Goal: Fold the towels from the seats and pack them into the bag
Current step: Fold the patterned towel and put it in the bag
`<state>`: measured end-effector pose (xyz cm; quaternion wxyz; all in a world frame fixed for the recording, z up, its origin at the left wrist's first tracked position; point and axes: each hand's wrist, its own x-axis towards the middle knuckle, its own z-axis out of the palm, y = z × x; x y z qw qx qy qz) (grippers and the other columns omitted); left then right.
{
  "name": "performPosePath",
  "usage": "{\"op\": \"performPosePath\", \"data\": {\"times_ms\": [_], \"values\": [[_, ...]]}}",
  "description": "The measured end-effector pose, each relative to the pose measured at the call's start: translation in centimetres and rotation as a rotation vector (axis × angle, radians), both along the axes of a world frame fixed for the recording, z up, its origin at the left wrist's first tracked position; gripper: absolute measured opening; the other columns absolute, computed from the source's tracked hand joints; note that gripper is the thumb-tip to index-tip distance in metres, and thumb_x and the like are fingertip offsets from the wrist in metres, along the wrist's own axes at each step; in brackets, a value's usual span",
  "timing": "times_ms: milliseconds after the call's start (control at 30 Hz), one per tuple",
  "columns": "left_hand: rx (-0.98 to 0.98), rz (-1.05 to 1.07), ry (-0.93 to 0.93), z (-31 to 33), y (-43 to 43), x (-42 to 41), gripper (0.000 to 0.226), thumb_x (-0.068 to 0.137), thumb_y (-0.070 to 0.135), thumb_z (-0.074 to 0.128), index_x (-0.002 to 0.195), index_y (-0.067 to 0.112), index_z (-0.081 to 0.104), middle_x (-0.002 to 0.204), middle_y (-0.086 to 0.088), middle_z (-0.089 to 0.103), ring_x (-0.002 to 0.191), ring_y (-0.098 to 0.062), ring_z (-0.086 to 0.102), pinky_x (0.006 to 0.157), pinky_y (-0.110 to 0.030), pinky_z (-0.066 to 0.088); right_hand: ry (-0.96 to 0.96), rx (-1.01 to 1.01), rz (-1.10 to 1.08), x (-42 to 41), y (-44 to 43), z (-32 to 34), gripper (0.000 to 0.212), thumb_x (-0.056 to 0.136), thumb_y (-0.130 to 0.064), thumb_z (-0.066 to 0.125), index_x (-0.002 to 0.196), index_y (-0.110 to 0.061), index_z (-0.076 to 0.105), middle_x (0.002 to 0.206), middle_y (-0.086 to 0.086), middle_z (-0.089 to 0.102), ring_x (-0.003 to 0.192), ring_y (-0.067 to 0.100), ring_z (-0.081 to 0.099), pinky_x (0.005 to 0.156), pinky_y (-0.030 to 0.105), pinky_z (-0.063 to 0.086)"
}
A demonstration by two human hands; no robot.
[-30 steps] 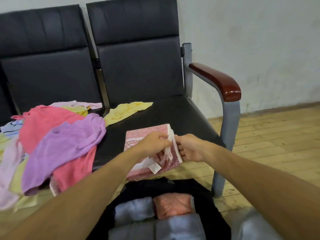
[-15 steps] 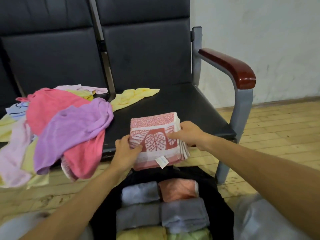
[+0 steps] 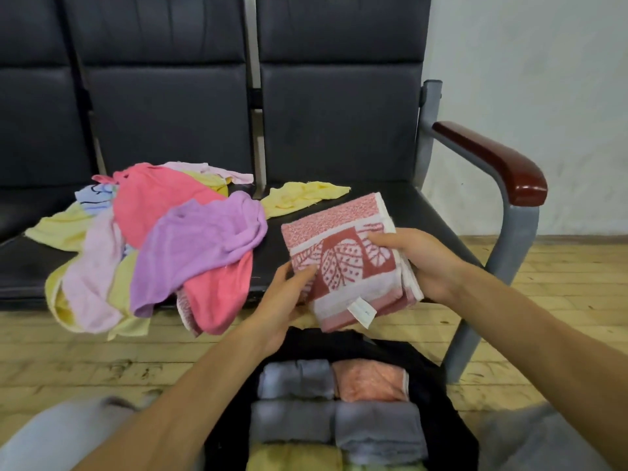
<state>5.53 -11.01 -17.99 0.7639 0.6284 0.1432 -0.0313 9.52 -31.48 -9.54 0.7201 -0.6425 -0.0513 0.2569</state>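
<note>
Towel heap (image 3: pixel 190 239) crowds the left; right seat (image 3: pixel 418 205) mostly bare.

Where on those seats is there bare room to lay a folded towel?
The right seat has bare black cushion between the yellow towel and the armrest. The middle seat is crowded under the towel pile.

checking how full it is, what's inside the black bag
Folded towels in rows fill the black bag: grey towels, one peach towel, yellow ones at the frame's edge. Anything beneath them is covered.
</note>
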Motion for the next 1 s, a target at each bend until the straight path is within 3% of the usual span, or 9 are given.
{"op": "performPosePath", "data": {"times_ms": [133,267,333,400,600,733,833,900,1000], "values": [[-0.295,-0.185,0.029,2.2,0.0,-2.6,0.041,0.083,0.034,0.064,0.118,0.014,0.066,0.119,-0.006,0.07,0.111,-0.022,0.065,0.101,-0.042,0.047,0.106,0.167,0.036,-1.5,-1.0,-0.8,0.029,0.096,-0.017,0.054,0.121,-0.005,0.061,0.116,0.018,0.07,0.104,0.035,0.068,0.078,0.045,0.06],[-0.266,-0.149,0.011,3.7,-0.1,-4.8,0.023,0.082,0.021,0.064,0.098,0.007,0.072,0.102,-0.012,0.074,0.083,-0.021,0.073,0.072,-0.03,0.059,0.052,0.101,0.041,-2.3,-1.9,-2.0,0.031,0.095,-0.015,0.055,0.123,-0.002,0.06,0.115,0.018,0.07,0.103,0.032,0.069,0.081,0.042,0.06],[-0.233,-0.115,0.011,3.9,0.2,-5.5,0.02,0.089,0.019,0.061,0.098,0.004,0.071,0.099,-0.016,0.074,0.077,-0.024,0.073,0.06,-0.029,0.058,-0.017,0.022,0.059,-2.8,-2.3,-2.6,0.029,0.095,-0.011,0.055,0.122,-0.001,0.061,0.112,0.017,0.071,0.1,0.029,0.071,0.081,0.038,0.06],[-0.195,-0.097,0.01,4.0,0.4,-5.9,0.023,0.091,0.018,0.06,0.106,0.002,0.068,0.099,-0.019,0.073,0.075,-0.025,0.073,0.057,-0.028,0.057,-0.058,-0.059,0.085,-3.3,-2.7,-3.2,0.028,0.095,-0.011,0.058,0.121,-0.003,0.063,0.11,0.015,0.073,0.098,0.027,0.072,0.079,0.035,0.061],[-0.168,-0.081,-0.028,3.8,0.3,-6.2,0.026,0.092,0.013,0.06,0.115,0.002,0.065,0.101,-0.018,0.073,0.078,-0.024,0.073,0.058,-0.028,0.057,-0.043,-0.063,0.144,-3.9,-3.6,-3.7,0.033,0.093,-0.011,0.057,0.126,-0.015,0.06,0.116,0.012,0.071,0.103,0.028,0.07,0.079,0.037,0.061],[-0.2,-0.085,0.005,3.7,0.3,-5.8,0.027,0.095,0.019,0.057,0.116,0.005,0.064,0.103,-0.015,0.073,0.079,-0.023,0.073,0.059,-0.027,0.057,0.004,0.031,0.124,-3.8,-3.5,-3.7,0.031,0.097,-0.009,0.052,0.127,-0.018,0.057,0.114,0.013,0.071,0.095,0.026,0.072,0.068,0.033,0.061],[-0.222,-0.089,0.018,3.5,0.2,-5.5,0.029,0.097,0.019,0.054,0.123,0.009,0.062,0.109,-0.012,0.072,0.088,-0.022,0.073,0.07,-0.031,0.061,0.02,0.066,0.118,-3.5,-3.5,-3.6,0.031,0.099,-0.009,0.049,0.127,-0.023,0.056,0.115,0.013,0.071,0.093,0.026,0.073,0.062,0.032,0.06],[-0.225,-0.104,0.008,3.4,0.3,-5.5,0.03,0.097,0.015,0.053,0.126,0.011,0.061,0.112,-0.011,0.071,0.092,-0.022,0.072,0.076,-0.031,0.06,0.022,0.095,0.125,-3.3,-3.8,-3.6,0.034,0.1,-0.008,0.047,0.13,-0.023,0.055,0.118,0.014,0.07,0.095,0.028,0.073,0.063,0.033,0.061],[-0.234,-0.155,-0.044,3.5,0.7,-5.5,0.031,0.097,0.01,0.051,0.124,0.021,0.062,0.113,-0.009,0.071,0.089,-0.021,0.072,0.069,-0.029,0.061,0.02,0.123,0.105,-3.1,-4.2,-3.5,0.034,0.099,-0.002,0.045,0.128,-0.016,0.057,0.115,0.015,0.071,0.091,0.028,0.073,0.063,0.033,0.061]]}}
